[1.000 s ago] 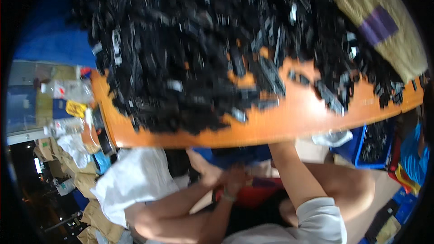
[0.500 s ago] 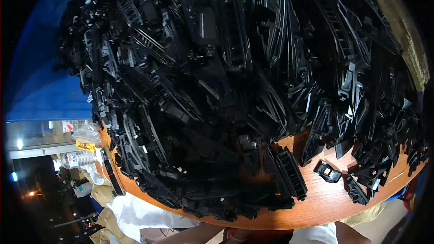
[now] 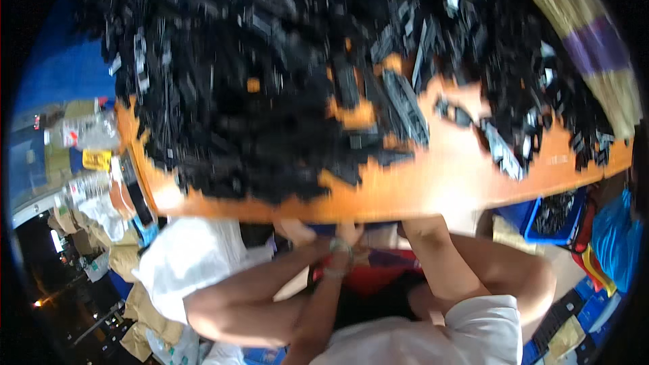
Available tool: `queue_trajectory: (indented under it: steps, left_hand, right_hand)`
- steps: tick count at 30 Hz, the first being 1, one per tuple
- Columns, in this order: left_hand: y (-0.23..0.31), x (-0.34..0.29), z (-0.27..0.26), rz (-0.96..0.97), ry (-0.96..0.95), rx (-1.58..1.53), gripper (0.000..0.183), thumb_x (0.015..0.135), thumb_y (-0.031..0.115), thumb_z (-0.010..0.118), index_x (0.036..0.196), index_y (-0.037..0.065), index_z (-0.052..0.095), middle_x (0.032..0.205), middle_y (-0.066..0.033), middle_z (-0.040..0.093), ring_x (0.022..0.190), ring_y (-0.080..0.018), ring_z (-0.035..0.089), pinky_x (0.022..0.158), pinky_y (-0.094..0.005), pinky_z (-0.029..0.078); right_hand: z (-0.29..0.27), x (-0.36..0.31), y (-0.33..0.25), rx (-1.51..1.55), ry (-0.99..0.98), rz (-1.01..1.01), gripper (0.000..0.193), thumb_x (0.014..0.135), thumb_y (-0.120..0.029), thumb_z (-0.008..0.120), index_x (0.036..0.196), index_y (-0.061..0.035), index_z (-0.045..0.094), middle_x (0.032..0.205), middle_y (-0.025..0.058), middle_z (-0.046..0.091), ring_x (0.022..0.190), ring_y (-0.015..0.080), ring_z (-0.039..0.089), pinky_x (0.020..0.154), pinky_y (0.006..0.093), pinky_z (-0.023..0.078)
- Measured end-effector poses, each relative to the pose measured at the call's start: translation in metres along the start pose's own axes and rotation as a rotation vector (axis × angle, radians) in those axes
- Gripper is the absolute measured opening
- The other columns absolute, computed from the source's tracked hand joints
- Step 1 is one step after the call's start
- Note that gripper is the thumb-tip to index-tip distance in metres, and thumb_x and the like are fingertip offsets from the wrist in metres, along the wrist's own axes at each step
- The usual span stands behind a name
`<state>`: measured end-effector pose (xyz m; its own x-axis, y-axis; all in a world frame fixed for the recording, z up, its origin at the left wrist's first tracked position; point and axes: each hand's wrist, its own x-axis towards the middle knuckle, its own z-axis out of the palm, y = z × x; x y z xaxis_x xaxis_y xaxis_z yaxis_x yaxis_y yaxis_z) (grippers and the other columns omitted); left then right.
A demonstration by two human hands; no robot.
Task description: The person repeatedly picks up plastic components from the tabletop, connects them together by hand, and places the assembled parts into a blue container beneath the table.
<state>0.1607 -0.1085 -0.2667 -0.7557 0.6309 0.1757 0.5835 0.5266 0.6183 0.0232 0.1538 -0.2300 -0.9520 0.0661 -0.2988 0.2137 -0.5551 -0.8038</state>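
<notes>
1. Head view, centre: a pile of black plastic parts (image 3: 223, 142) covers most of the orange-brown counter (image 3: 439, 172).
2. Head view, below: the left hand (image 3: 348, 231) lies at the counter's near edge, its fingers hidden; their opening and hold cannot be told.
3. Head view, below: the right forearm (image 3: 443, 263) passes under that edge, concealing the right hand; its fingers' state cannot be told.

Both forearms (image 3: 443, 270) stretched forward
The left hand (image 3: 349, 231) showed only partly; the right hand was hidden from view.
</notes>
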Motion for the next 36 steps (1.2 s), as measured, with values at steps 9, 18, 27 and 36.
queue_trajectory:
  steps: [9, 18, 27, 36]
  left_hand:
    - [0.087, 0.086, -0.087, -0.502, 0.168, -0.796, 0.044, 0.093, 0.010, 0.057, 0.134, -0.002, 0.045, 0.118, -0.0137, 0.060, 0.082, -0.0137, 0.063, 0.066, -0.0223, 0.049]
    - [0.130, 0.096, -0.136, -0.294, -0.030, -0.883, 0.026, 0.082, -0.011, 0.061, 0.107, -0.006, 0.060, 0.097, -0.0085, 0.060, 0.079, -0.0120, 0.063, 0.070, -0.0237, 0.052]
    - [0.214, 0.161, -0.171, 0.222, 0.287, -0.474, 0.021, 0.075, -0.005, 0.068, 0.095, -0.002, 0.060, 0.090, -0.0137, 0.061, 0.086, -0.0289, 0.061, 0.078, -0.0322, 0.047]
    - [0.214, 0.222, -0.142, 0.356, 0.233, -0.227, 0.018, 0.076, -0.002, 0.067, 0.093, -0.002, 0.060, 0.093, -0.0137, 0.061, 0.089, -0.0336, 0.055, 0.086, -0.0401, 0.042]
  right_hand:
    - [0.044, -0.157, 0.020, 0.210, 0.028, 0.371, 0.040, 0.092, -0.037, 0.061, 0.100, 0.0023, 0.063, 0.066, 0.0076, 0.058, 0.051, 0.0088, 0.046, 0.045, 0.0217, 0.035]
    - [0.072, -0.208, -0.062, -0.176, 0.039, 0.137, 0.053, 0.096, -0.046, 0.049, 0.106, 0.0037, 0.065, 0.064, 0.0067, 0.061, 0.053, 0.0109, 0.054, 0.049, 0.0227, 0.041]
    - [0.044, -0.232, -0.185, -1.137, 1.204, -0.965, 0.007, 0.083, -0.002, 0.059, 0.089, 0.0003, 0.064, 0.083, 0.0151, 0.059, 0.077, 0.0305, 0.058, 0.070, 0.0385, 0.046]
    - [0.013, -0.226, -0.237, -1.171, 1.003, -0.636, 0.024, 0.080, -0.021, 0.072, 0.086, 0.0022, 0.071, 0.080, 0.0182, 0.062, 0.071, 0.0339, 0.061, 0.067, 0.0398, 0.046]
